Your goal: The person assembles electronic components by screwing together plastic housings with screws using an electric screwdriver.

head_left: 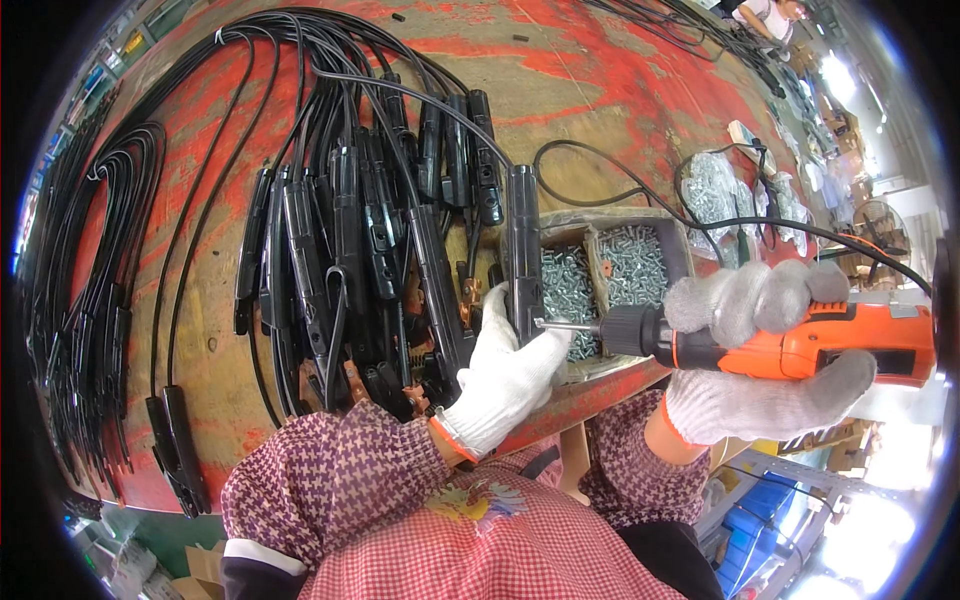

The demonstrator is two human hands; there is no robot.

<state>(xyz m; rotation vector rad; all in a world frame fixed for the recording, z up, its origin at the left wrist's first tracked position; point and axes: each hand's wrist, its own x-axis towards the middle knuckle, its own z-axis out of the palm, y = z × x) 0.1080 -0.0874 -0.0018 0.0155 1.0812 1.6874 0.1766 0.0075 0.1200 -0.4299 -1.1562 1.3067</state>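
Left hand [510, 375], white glove, just below centre toward 6 o'clock, is closed around the lower end of a long black piece [525, 250]. That piece stands near the middle, pointing up at 12. The thumb lies along its left edge, but the other fingertips are mostly hidden, so I can't tell how they're curled.

Right hand [740, 310] is over at 3 o'clock, fingers wrapped over the top of an orange and black driver [790, 350] and thumb underneath. The bit [572, 325] points to 9 o'clock and its tip meets the black piece's right edge; can't tell if it's seated in a screw. The driver's back end blurs into the dark fisheye rim.

The screw box [682, 245] is right behind all this, at 3 o'clock from the black piece, its left part partly covered. Toward 10 there's a pile of similar black parts [345, 200], too tangled to count. Someone in the background [770, 20] around 1:30 is cut off at the top.

As for writing, the driver's housing has a pale marking and a dark panel on its side, both too small to make out.
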